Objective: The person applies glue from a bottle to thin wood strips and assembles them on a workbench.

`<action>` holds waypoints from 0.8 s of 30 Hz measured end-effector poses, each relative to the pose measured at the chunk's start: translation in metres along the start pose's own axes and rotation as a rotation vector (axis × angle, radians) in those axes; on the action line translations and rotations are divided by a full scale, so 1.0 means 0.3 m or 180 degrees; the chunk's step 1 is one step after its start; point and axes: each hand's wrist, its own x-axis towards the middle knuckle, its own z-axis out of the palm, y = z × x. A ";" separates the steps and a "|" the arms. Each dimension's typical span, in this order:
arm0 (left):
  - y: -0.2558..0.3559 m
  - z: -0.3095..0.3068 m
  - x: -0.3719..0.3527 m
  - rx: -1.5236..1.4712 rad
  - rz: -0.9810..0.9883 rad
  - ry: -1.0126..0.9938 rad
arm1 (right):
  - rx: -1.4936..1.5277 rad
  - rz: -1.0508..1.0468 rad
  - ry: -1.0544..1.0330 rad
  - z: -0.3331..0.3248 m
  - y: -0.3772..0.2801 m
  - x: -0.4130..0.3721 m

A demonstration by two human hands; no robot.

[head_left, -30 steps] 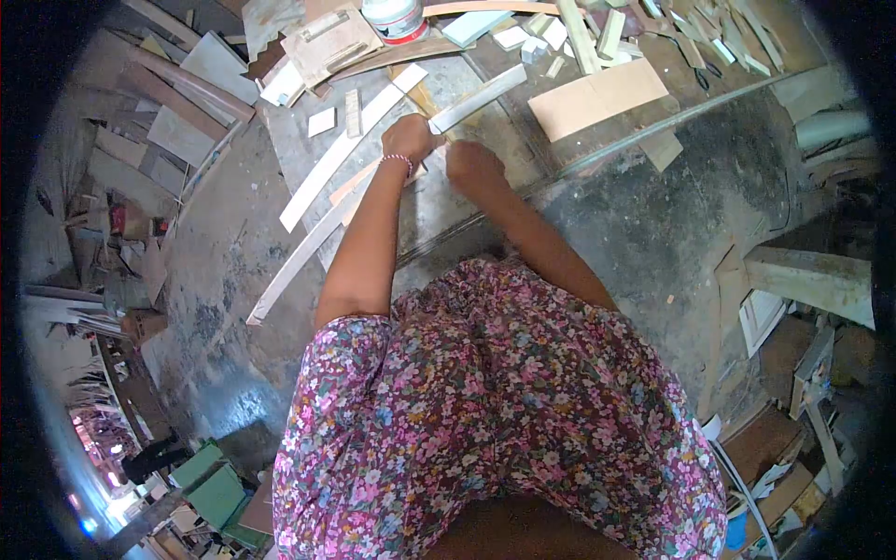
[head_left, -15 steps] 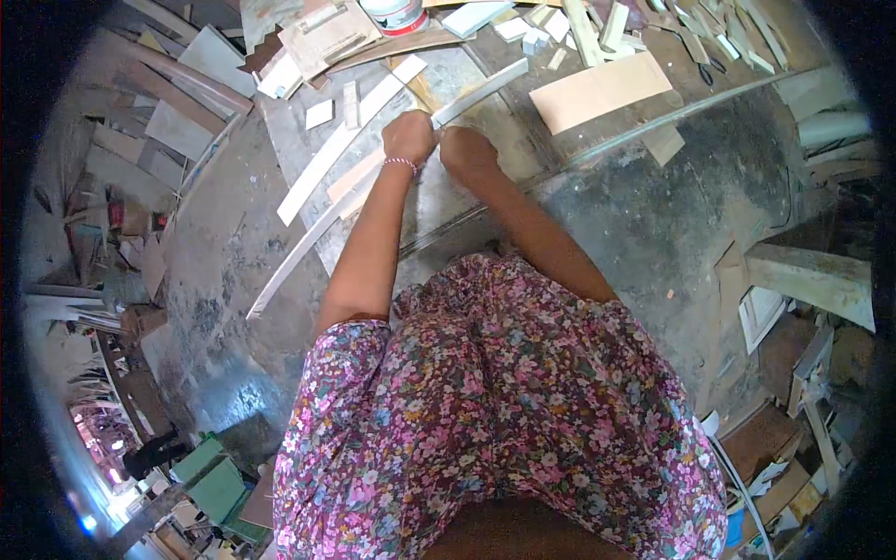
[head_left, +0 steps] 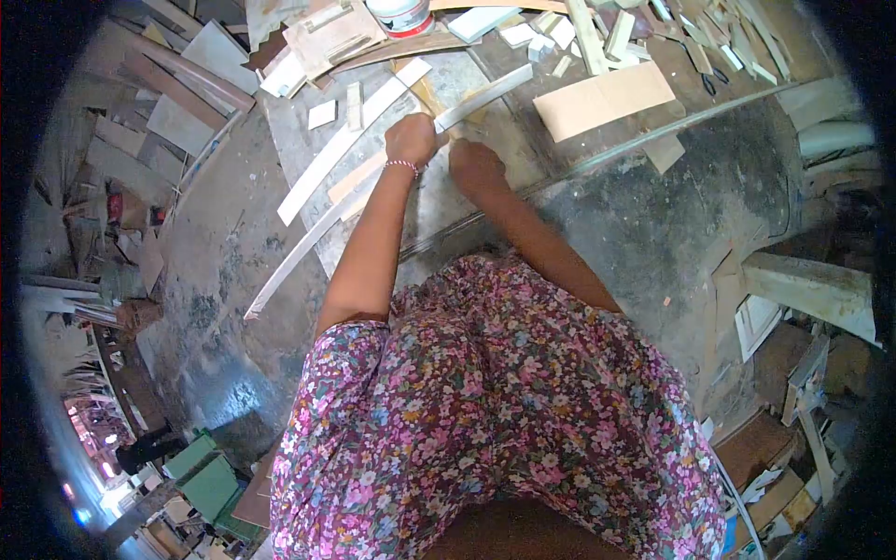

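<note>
A long thin strip [head_left: 303, 250] of pale wood is lying slantwise across the grey table [head_left: 224, 261], its lower end reaching towards the left side, its upper end pointing to the far clutter. A wider pale strip [head_left: 345, 140] is lying just beside it, nearly parallel, seemingly parked within reach. At the far edge a white tub [head_left: 399, 14] with a red label is standing upright; the frame is cutting off its top, so its contents are not showing. The person's left hand [head_left: 412, 140], a beaded band at the wrist, is closing round the long thin strip partway along its length, probably pinning it flat so it is not sliding. Just to its right, the right hand [head_left: 476, 166] is curling into a fist, knuckles up, against the table beside the strip; anything it may be pinching is hidden. Further right, a tan board [head_left: 607, 98] is lying flat among scattered offcuts [head_left: 560, 33].
</note>
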 end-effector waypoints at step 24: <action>-0.005 0.013 0.009 0.0049 -0.0124 -0.0058 | 0.0265 0.0070 0.0117 0.027 -0.013 0.037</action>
